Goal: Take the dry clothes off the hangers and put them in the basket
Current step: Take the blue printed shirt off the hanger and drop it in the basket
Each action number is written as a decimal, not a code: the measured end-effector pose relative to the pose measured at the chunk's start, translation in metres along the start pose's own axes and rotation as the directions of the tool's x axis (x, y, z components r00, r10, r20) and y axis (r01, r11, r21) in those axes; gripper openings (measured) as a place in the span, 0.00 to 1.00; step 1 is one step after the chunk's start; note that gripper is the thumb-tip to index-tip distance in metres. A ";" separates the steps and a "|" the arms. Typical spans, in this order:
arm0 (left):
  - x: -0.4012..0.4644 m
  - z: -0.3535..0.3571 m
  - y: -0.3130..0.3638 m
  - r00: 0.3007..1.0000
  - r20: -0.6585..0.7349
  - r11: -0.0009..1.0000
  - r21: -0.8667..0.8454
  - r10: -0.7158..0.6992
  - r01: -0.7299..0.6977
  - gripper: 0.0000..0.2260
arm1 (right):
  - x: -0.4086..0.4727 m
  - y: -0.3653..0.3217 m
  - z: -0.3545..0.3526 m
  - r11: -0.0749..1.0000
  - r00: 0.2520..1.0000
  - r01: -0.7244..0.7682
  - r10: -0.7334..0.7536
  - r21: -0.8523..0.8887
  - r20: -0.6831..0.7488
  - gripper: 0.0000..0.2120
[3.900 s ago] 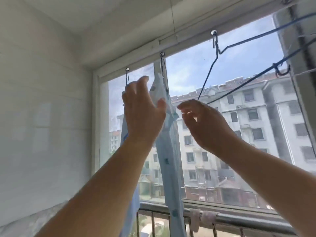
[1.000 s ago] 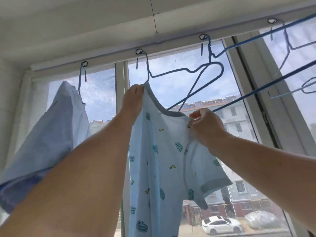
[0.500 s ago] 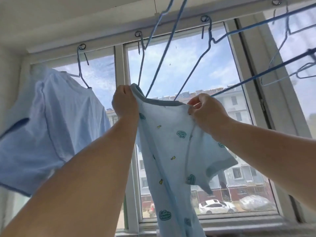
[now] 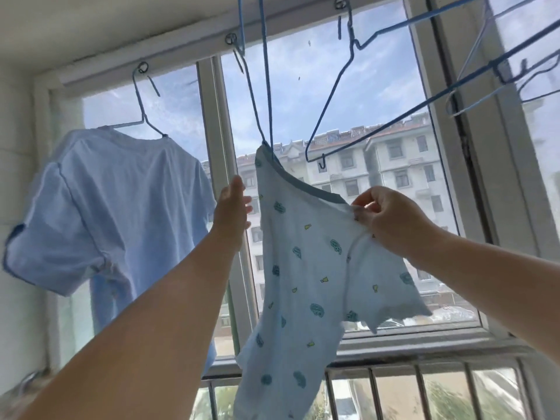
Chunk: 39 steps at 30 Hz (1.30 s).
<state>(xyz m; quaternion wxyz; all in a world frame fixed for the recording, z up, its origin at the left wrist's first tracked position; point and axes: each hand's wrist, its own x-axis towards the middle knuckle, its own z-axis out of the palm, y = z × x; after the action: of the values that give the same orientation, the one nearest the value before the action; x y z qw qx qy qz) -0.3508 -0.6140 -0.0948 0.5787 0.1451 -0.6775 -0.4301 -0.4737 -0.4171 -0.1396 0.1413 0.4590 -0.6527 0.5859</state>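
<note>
- Head view: the right hand (image 4: 391, 222) pinches the patterned shirt (image 4: 306, 268) at its shoulder seam; the left hand (image 4: 233, 207), fingers straight and released, sits just beside the collar.
- The collar's far end is snagged on the tilted blue wire hanger (image 4: 257, 95).
- Best move, likely: lift the collar clear of the wire rather than tugging; no basket shows.
- A plain blue T-shirt (image 4: 115, 201) hangs at left.

Rail (image 4: 188, 53) with hangers (image 4: 142, 101), shirts (image 4: 121, 207).

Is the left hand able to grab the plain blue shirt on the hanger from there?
Probably yes: the left hand is open and holds nothing, and the plain blue shirt hangs just beside it with nothing between.
</note>
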 end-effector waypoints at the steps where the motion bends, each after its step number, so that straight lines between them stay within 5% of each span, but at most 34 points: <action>1: 0.001 0.005 0.006 0.998 0.043 0.998 -0.047 -0.035 0.037 0.19 | 0.000 -0.002 0.001 1.000 1.000 -0.002 0.002 0.012 0.006 0.03; 8: 0.014 0.028 0.041 1.000 -0.005 0.986 -0.168 -0.011 0.010 0.20 | 0.001 -0.015 0.009 1.000 0.999 -0.002 0.001 0.022 0.043 0.05; 15: 0.028 0.040 0.057 0.987 0.151 0.954 -0.286 -0.047 0.089 0.03 | 0.002 -0.018 0.011 1.000 0.997 0.009 -0.008 -0.011 0.075 0.06; 19: 0.031 0.049 0.062 0.972 0.233 0.899 -0.416 -0.040 0.136 0.02 | 0.005 -0.017 0.009 0.999 0.996 0.023 -0.019 -0.038 0.085 0.04; 24: 0.029 0.056 0.063 0.900 0.416 0.847 -0.519 0.131 0.116 0.07 | 0.008 -0.015 0.008 0.999 0.996 0.030 -0.027 -0.035 0.088 0.05; 30: 0.024 0.065 0.059 0.911 0.341 0.757 -0.651 0.231 0.052 0.06 | 0.008 -0.012 0.000 0.999 0.997 0.035 -0.032 -0.039 0.072 0.04; 39: 0.019 0.063 0.055 0.934 0.350 0.658 -0.721 0.075 0.218 0.08 | 0.008 -0.012 -0.012 0.997 0.998 0.047 -0.044 -0.055 0.053 0.05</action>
<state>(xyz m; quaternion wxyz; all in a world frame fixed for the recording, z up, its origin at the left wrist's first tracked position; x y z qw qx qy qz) -0.3967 -0.5692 -0.0385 0.4391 -0.1578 -0.5248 -0.7120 -0.4728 -0.4084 -0.1233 0.1506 0.4847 -0.6617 0.5518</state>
